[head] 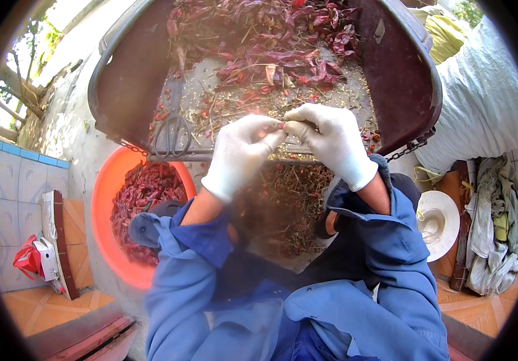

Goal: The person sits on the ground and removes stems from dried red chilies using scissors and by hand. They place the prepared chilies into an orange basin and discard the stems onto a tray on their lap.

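My left hand (pixel 247 146) and my right hand (pixel 328 135), both in white knit gloves, meet above the near edge of a metal cart bed (pixel 200 81). Their fingertips pinch a small piece of dried red chili pepper (pixel 281 126) between them. Beyond my hands, a heap of dried red chili peppers (pixel 281 27) covers the far part of the bed. Loose seeds, stems and red bits lie scattered nearer. A pair of black metal scissors (pixel 173 135) rests at the bed's near left corner, left of my left hand.
An orange plastic basin (pixel 103 216) with dried peppers stands at the left. Stems and scraps (pixel 290 212) are piled on the ground below the bed. Chains (pixel 405 151) hang at the cart's corners. At the right are a large white woven sack (pixel 480 99) and a pale hat (pixel 437 225).
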### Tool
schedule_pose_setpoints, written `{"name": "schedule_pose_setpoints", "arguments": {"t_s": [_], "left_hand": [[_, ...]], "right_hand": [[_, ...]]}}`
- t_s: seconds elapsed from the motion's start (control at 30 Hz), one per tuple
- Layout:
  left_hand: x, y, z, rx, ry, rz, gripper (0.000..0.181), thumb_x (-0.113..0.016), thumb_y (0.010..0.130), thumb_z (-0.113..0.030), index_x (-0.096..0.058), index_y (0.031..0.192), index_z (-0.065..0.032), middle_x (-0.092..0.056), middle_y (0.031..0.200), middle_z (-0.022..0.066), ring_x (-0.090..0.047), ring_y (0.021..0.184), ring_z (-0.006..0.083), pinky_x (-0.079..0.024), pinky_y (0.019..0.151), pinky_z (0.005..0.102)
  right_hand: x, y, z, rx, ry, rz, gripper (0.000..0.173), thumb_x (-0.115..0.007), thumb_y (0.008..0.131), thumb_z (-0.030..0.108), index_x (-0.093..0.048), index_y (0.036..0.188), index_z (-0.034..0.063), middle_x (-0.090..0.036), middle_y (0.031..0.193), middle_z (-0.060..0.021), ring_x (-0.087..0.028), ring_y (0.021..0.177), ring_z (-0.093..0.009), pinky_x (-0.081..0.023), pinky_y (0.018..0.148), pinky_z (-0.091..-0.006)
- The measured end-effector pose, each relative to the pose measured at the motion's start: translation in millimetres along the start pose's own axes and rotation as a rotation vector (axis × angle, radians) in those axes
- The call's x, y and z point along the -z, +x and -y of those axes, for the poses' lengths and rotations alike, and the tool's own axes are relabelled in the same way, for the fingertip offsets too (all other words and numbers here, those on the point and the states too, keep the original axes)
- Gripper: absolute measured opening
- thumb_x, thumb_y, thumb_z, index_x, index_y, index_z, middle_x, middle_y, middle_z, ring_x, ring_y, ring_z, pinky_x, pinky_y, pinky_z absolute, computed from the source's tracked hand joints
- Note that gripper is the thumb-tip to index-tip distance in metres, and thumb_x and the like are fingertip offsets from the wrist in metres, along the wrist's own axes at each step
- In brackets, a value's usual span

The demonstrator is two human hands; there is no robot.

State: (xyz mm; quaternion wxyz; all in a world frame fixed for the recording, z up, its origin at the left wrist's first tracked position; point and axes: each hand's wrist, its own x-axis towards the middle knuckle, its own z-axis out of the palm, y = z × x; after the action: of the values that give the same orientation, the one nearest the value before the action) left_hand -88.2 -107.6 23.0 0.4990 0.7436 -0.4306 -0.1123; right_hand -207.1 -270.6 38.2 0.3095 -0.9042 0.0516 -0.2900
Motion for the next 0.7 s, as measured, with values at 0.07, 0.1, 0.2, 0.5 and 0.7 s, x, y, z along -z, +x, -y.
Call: {"name": "schedule_pose_setpoints", "arguments": {"t_s": [0.07, 0.1, 0.2, 0.5, 0.7], "left_hand": [[1, -1, 0, -0.002, -0.014, -0.004, 0.020, -0.076, 0.089, -0.010, -0.075, 0.107, -0.0002, -0.070, 0.083, 0.0015, -0.055, 0.070, 0.0042, -0.046, 0.063, 0.0230], [1, -1, -3, -0.010, -0.040, -0.007, 0.019, -0.076, 0.090, -0.010, -0.075, 0.106, -0.0003, -0.070, 0.083, 0.0011, -0.054, 0.069, 0.0035, -0.045, 0.062, 0.0222], [1, -3, -8, 0.059, -0.238, -0.021, 0.015, -0.074, 0.092, -0.009, -0.075, 0.105, -0.0008, -0.068, 0.081, -0.0005, -0.052, 0.063, 0.0020, -0.040, 0.056, 0.0204], [4, -8, -30, 0.292, -0.595, 0.005, 0.015, -0.072, 0.094, -0.010, -0.073, 0.105, -0.0008, -0.068, 0.074, 0.0006, -0.049, 0.055, 0.0008, -0.035, 0.049, 0.0196], [6, -4, -1, 0.049, -0.115, -0.084, 0.021, -0.074, 0.092, -0.012, -0.074, 0.109, 0.0005, -0.072, 0.083, 0.0066, -0.058, 0.064, 0.0083, -0.045, 0.058, 0.0249]], "right_hand": [[-2, -1, 3, 0.037, -0.031, -0.038, 0.013, -0.073, 0.092, 0.016, -0.075, 0.095, 0.0036, -0.070, 0.075, -0.0102, -0.069, 0.067, -0.014, -0.053, 0.063, -0.0304], [-3, -2, 5, 0.054, -0.048, -0.059, 0.013, -0.073, 0.092, 0.017, -0.074, 0.094, 0.0039, -0.069, 0.074, -0.0104, -0.068, 0.067, -0.014, -0.052, 0.062, -0.0306], [-8, -3, 11, -0.273, 0.369, -0.030, 0.016, -0.071, 0.095, 0.020, -0.074, 0.097, 0.0042, -0.069, 0.073, -0.0063, -0.066, 0.066, -0.012, -0.051, 0.061, -0.0285], [9, 19, -15, -0.569, 1.035, -0.191, 0.030, -0.066, 0.102, 0.025, -0.067, 0.120, 0.0017, -0.072, 0.108, -0.0065, -0.069, 0.094, -0.015, -0.054, 0.081, -0.0289], [-4, 5, 14, -0.015, 0.176, -0.048, 0.030, -0.079, 0.087, 0.021, -0.075, 0.115, 0.0105, -0.072, 0.099, -0.0096, -0.070, 0.089, -0.023, -0.055, 0.077, -0.0332]]}}
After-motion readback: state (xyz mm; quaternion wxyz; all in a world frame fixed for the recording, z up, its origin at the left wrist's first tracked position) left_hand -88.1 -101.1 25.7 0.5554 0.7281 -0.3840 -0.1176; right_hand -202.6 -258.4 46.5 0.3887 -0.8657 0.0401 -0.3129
